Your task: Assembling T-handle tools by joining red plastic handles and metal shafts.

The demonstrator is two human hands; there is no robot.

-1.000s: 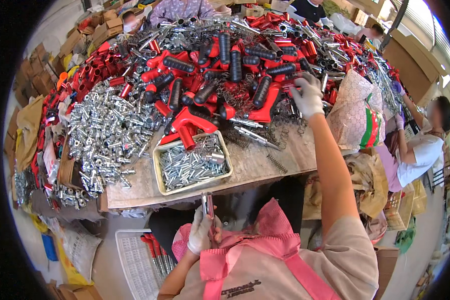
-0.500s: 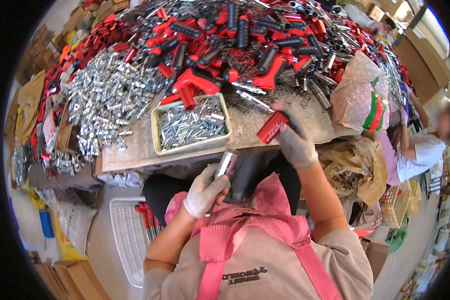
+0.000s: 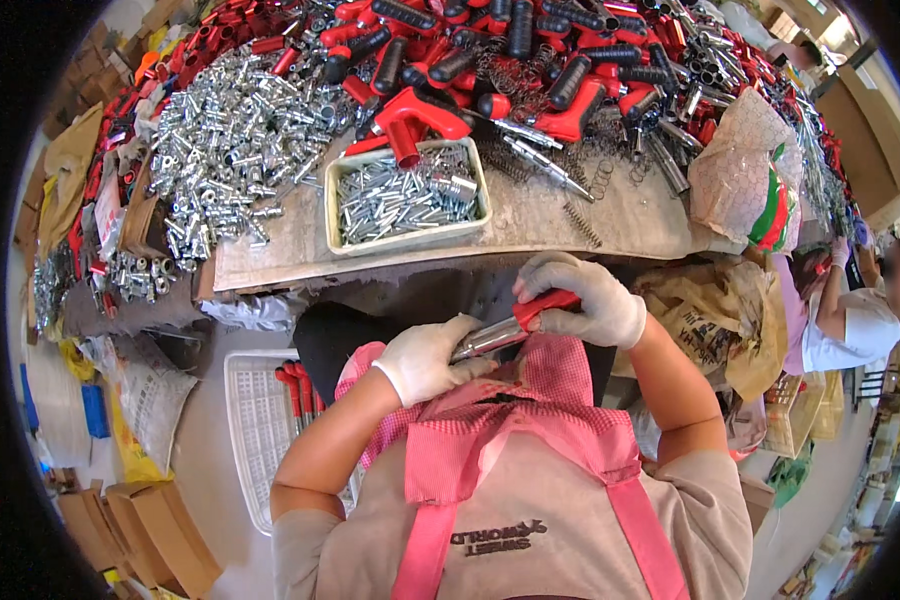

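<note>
In front of my pink apron my gloved left hand (image 3: 430, 358) is wrapped round a shiny metal tube (image 3: 492, 338). My gloved right hand (image 3: 592, 305) grips a red sleeve (image 3: 548, 303), which meets the tube's right end. Whether the sleeve sits over the tube or only against it, I cannot tell, as my fingers cover part of the joint. Beyond my hands, on the table edge, stands a cream tray (image 3: 345, 245) of small metal pins (image 3: 400, 205). A red pistol-shaped housing (image 3: 420, 118) rests across its far rim.
Silver fittings (image 3: 235, 140) are heaped at the left of the table (image 3: 300, 268). Red-and-black handles (image 3: 570, 90) pile up behind. A loose spring (image 3: 582, 225) lies near the front edge. A white basket (image 3: 245, 430) with red-handled tools stands at lower left. Another person (image 3: 850, 320) sits at right.
My right hand has come down and left from above the table edge, bringing the red sleeve to the tube in my left hand. The tube now points toward the right. The view has shifted slightly.
</note>
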